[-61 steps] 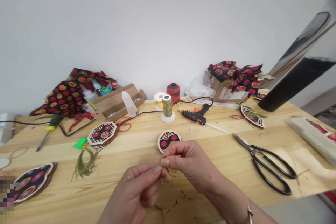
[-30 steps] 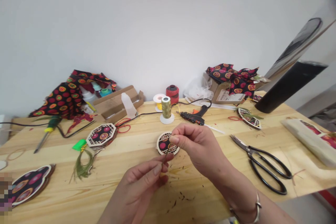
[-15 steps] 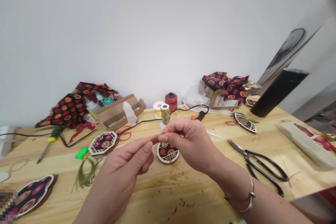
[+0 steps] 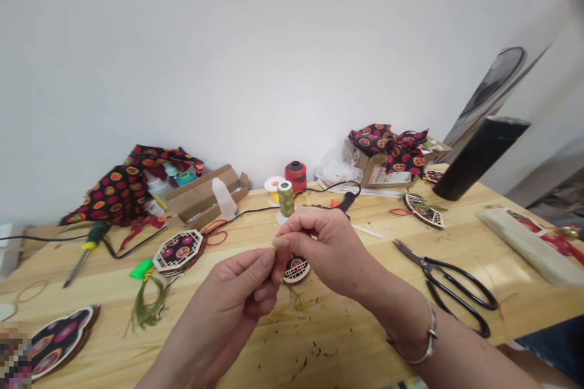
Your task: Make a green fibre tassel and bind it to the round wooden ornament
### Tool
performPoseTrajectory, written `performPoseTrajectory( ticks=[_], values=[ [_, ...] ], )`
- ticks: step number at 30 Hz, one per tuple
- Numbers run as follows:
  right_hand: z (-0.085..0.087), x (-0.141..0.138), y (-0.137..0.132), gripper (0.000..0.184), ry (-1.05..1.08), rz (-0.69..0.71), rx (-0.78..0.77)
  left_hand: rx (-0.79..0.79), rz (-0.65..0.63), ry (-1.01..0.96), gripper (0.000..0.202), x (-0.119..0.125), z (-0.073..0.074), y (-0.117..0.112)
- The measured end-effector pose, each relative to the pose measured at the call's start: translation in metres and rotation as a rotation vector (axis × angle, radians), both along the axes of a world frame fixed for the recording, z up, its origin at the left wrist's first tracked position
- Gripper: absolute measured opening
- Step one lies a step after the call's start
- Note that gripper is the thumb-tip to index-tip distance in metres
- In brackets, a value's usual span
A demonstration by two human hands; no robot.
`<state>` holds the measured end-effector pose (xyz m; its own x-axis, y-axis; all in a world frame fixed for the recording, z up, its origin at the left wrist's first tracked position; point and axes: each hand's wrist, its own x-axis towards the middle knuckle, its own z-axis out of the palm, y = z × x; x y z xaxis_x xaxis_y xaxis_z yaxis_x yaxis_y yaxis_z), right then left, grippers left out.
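Both my hands meet above the middle of the wooden table (image 4: 365, 340). My left hand (image 4: 237, 298) pinches thumb and forefinger together at the fingertips of my right hand (image 4: 319, 246), which is also pinched. Between them is a thin olive thread or tassel strand, too fine to see well. A round wooden lattice ornament (image 4: 296, 269) with dark patterned fabric lies just under my right hand, partly hidden by it. A spool of olive-gold thread (image 4: 286, 197) stands right behind my hands.
Black scissors (image 4: 451, 292) lie to the right. A hot glue gun (image 4: 344, 202), red spool (image 4: 295, 175), cardboard boxes (image 4: 201, 194) and patterned fabric (image 4: 118, 185) line the back. Other ornaments (image 4: 177, 250), a green tassel (image 4: 146, 304) and a screwdriver (image 4: 84, 249) lie left.
My hands parted, then rose and came together again above the round ornament, pinching the strand. The view has tilted up and shifted slightly.
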<state>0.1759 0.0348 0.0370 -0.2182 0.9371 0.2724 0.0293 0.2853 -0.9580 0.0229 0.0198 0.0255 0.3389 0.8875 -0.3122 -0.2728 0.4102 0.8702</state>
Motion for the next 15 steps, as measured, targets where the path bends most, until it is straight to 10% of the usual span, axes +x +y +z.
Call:
performPoseTrajectory(
  ticks=[15],
  values=[
    [-0.0016, 0.0, 0.0009, 0.015, 0.048, -0.038, -0.137, -0.011, 0.034, -0.014, 0.022, 0.0018, -0.0073, -0.0028]
  ],
)
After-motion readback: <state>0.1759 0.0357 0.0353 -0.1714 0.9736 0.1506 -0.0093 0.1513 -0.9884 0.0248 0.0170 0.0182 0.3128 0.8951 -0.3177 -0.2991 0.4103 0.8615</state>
